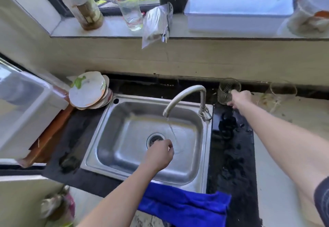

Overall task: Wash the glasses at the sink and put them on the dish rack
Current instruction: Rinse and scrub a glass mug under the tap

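A steel sink (pixel 110 137) lies in the middle, and a thin stream of water runs from its curved tap (pixel 187 95). My left hand (pixel 159 153) hovers over the basin near the drain, fingers loosely curled, holding nothing. My right hand (pixel 239 98) reaches to the back of the counter and grips a clear glass (pixel 227 89) right of the tap. A second clear glass (pixel 281 93) stands further right on the counter, apart from my hand.
Stacked plates (pixel 87 91) lean at the sink's back left, beside a white box (pixel 23 105). A blue cloth (pixel 181 203) hangs over the sink's front edge. Bottles (pixel 81 4), a bag and a lidded container (pixel 238 11) line the windowsill. The dark counter right of the sink is wet.
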### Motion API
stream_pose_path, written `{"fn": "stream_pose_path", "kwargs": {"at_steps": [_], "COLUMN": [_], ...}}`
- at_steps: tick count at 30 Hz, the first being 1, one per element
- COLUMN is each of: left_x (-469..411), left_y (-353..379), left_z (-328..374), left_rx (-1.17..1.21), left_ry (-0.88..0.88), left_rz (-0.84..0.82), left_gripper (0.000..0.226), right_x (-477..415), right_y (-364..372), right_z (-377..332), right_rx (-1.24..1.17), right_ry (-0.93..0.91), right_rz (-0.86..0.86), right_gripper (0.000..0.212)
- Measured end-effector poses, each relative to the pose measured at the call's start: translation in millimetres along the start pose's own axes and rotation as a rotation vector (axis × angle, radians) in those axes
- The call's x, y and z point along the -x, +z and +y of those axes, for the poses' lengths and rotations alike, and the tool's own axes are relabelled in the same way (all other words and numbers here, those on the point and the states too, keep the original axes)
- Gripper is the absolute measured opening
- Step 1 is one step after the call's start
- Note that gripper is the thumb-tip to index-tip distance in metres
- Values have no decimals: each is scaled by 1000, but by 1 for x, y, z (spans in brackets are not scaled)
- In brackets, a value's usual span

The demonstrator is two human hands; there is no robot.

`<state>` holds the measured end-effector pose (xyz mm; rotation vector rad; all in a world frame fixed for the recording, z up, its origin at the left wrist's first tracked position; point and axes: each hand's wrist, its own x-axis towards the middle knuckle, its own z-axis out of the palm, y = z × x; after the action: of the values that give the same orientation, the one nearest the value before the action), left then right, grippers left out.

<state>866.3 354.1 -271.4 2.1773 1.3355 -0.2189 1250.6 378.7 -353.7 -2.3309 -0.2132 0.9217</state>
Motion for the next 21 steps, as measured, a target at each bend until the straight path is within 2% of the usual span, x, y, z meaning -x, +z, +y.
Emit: {"fn": "stream_pose_path", "kwargs": {"at_steps": [3, 7, 9, 12, 14, 18, 21], "left_x": [-5, -16, -21, -27, -29, -36, -45], "left_y": [0, 0, 0, -1, -5, -19, -28], "left_z": [2, -2, -2, -5, -8, -21, -32], "left_rx": [17, 49, 63, 125, 255, 774, 933], "left_ry": [-16, -6, -8, -31, -73, -224, -247], "left_rz": [-29, -50, -62, -83, -106, -203, -324], "left_gripper": [19, 20, 20, 14, 13, 22, 30], "right_x": [78, 132, 160, 202, 229, 263, 277], "right_y": [-20, -32, -36, -31, -16, 30, 67], "right_z": [-13, 3, 7, 16, 22, 29, 30], "right_rx": [-48, -165, -213, -272, -286, -237, -110], "right_ry": [-55, -108, -152, -181, -141, -55, -68], "right_rz": [49, 114, 92, -38, -123, -200, -199], "right_gripper": [47, 32, 27, 25, 26, 27, 35]}}
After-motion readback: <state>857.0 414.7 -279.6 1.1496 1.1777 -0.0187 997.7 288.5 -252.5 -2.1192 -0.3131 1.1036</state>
